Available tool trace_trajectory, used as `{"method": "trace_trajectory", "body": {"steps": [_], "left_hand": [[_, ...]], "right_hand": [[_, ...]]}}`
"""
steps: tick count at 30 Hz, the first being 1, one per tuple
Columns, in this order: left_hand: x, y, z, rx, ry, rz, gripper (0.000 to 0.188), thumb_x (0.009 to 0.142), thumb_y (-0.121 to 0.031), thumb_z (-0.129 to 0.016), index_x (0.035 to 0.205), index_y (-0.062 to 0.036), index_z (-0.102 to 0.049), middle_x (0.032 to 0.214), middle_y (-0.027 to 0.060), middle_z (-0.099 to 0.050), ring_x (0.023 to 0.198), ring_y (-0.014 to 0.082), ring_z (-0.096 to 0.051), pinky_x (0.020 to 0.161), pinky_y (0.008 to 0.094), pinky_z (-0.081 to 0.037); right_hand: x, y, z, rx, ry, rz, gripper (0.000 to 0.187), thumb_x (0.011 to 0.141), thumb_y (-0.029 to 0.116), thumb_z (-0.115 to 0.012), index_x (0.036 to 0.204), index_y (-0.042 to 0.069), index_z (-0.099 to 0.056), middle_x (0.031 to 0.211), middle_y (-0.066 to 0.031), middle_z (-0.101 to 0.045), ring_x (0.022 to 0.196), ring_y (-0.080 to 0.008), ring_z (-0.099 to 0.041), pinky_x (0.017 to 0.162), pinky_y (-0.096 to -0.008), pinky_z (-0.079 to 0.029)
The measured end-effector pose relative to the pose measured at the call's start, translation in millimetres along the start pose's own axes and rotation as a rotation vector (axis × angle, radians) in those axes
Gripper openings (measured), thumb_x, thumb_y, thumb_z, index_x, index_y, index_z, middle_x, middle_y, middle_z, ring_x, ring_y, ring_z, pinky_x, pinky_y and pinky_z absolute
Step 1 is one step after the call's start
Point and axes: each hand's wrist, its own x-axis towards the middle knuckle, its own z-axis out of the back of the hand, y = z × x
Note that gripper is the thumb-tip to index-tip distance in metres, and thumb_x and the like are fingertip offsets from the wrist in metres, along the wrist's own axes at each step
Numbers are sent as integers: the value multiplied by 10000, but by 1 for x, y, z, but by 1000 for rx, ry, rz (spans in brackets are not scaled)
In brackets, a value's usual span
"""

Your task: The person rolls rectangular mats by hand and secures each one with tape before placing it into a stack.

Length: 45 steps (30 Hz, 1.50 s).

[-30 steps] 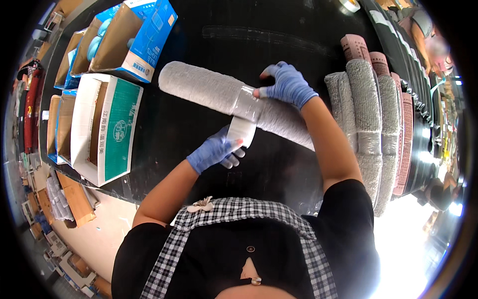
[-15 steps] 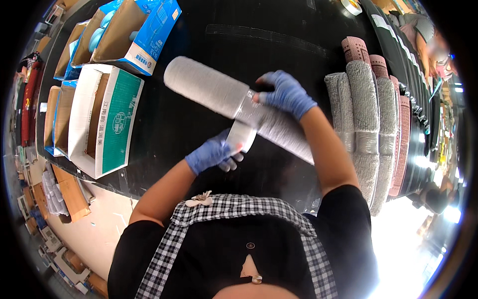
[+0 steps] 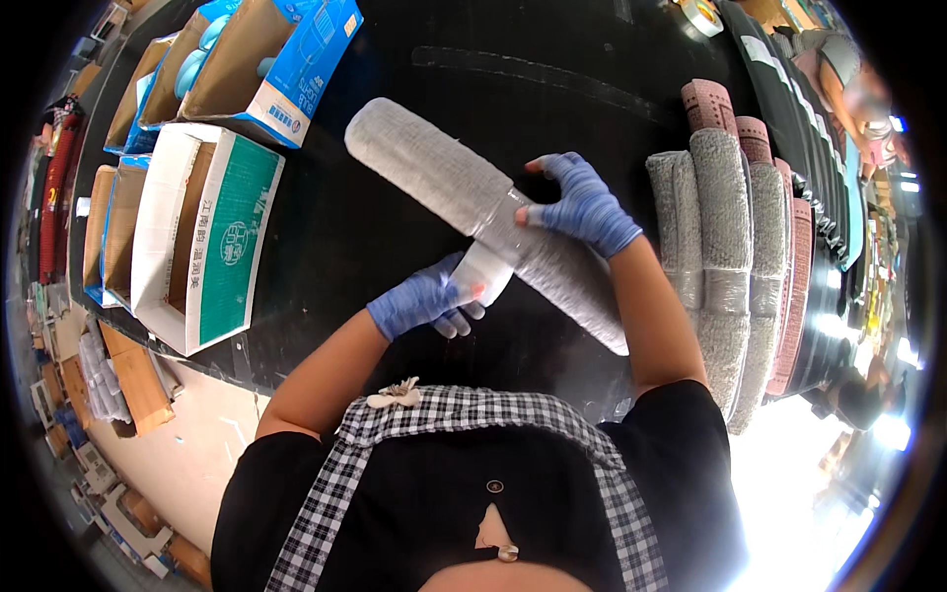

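Note:
A grey, fluffy rolled mat point(image 3: 429, 163) lies slantwise over the black table, its far end up to the left. Shiny clear film circles its middle. My right hand point(image 3: 590, 209), in a blue fingerless glove, grips the mat from its right side, thumb on the film and index finger held off the surface. My left hand point(image 3: 419, 298), gloved alike, is closed on a white piece point(image 3: 483, 274) that touches the mat's underside at the film. Whether this piece is flat or a small roll, I cannot tell. My right forearm covers part of the mat's near end.
Several grey and pink rolled mats point(image 3: 723, 247) stack at right. A green-and-white carton point(image 3: 237, 232) and blue cartons point(image 3: 321, 74) stand at left, one with light-blue round items. A tape roll point(image 3: 701, 17) sits far right. Another person point(image 3: 846, 89) is beyond the table's right side.
The rolled mat has shifted slightly to the right and tilts more steeply. My right hand has moved a little right and nearer with it. My left hand stays almost in place on the white piece.

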Motion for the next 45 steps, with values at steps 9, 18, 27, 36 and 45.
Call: {"method": "trace_trajectory", "body": {"steps": [9,18,27,36,45], "left_hand": [[-22,36,4,-123,70,-1,674,920,-384,-735,1446,-104,-420,987,143,-673,688,197,-683,572,310,-578],[3,12,-1,23,-33,-2,657,933,-407,-719,1415,-97,-397,953,118,-678,676,213,-701,595,339,-602],[-73,52,-9,32,-66,61,822,867,-438,-773,1498,-74,-393,1057,164,-678,801,222,-698,678,310,-571],[16,24,-14,-93,-81,-460,602,834,-284,-863,1296,-12,-590,1108,52,-668,1030,134,-635,913,311,-539],[32,36,-21,-50,-156,-737,655,796,-357,-881,1273,5,-614,1112,84,-656,1030,138,-627,888,299,-535]], "right_hand": [[-49,17,-56,381,280,-143,865,677,446,-931,1331,-2,-584,1142,-142,-673,1076,-282,-660,996,-377,-515],[-37,15,-11,279,173,-232,1018,684,604,-848,1445,31,-487,1302,-209,-585,1234,-340,-578,1072,-398,-470],[-76,42,-71,761,468,-238,893,641,517,-903,1327,26,-611,1156,-189,-684,1069,-374,-658,1006,-426,-513],[-77,43,-28,-79,-307,-24,541,811,221,-750,1310,90,-588,1281,-153,-620,1177,-350,-590,1044,-451,-455],[-50,33,-58,-280,-123,-210,1066,860,744,-560,1607,64,-220,1640,-233,-240,1540,-397,-183,1246,-530,-105]]}}
